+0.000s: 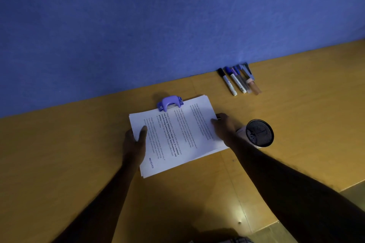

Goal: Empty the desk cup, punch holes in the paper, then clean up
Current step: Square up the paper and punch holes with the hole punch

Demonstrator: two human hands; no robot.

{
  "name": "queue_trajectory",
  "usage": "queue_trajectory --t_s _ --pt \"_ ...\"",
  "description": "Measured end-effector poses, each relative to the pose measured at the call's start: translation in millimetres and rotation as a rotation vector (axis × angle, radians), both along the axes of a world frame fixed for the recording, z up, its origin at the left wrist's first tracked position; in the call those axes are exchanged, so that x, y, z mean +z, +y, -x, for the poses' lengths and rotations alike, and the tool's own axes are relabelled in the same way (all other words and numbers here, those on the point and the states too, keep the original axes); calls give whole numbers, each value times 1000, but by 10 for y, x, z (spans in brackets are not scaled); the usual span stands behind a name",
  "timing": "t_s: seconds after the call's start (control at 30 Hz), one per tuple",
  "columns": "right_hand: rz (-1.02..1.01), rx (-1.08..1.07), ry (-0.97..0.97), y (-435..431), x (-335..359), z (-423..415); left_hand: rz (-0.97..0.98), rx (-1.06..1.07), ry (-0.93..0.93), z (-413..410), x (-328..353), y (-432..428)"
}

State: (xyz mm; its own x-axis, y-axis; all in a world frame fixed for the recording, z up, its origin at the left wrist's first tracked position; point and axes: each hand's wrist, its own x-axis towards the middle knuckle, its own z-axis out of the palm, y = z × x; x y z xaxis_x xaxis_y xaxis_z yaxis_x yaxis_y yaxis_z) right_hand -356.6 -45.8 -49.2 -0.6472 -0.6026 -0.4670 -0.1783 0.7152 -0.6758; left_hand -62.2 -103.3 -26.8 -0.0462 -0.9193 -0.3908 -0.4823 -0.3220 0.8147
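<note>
A stack of printed white paper lies on the wooden desk, its far edge pushed into a purple hole punch. My left hand grips the stack's left edge, thumb on top. My right hand grips the right edge. A black mesh desk cup lies on its side just right of my right hand, with its open mouth toward me and something white partly hidden beside it.
Several markers and pens and a stapler lie in a row by the blue partition wall at the back right. The desk's front edge runs along the lower right.
</note>
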Motion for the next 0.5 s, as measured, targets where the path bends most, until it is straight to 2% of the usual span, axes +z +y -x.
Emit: queue_trajectory --t_s 0.13,0.3,0.37,0.5 --pt "7 1 -5 8 -18 2 6 -170 -49 -64 53 55" --pt "3 1 0 9 -21 -13 138 -399 -81 -116 118 133" --pt "1 4 2 21 -21 -14 259 -565 -212 -144 111 181" --pt "8 22 22 27 -8 -27 281 -712 -379 -198 150 336"
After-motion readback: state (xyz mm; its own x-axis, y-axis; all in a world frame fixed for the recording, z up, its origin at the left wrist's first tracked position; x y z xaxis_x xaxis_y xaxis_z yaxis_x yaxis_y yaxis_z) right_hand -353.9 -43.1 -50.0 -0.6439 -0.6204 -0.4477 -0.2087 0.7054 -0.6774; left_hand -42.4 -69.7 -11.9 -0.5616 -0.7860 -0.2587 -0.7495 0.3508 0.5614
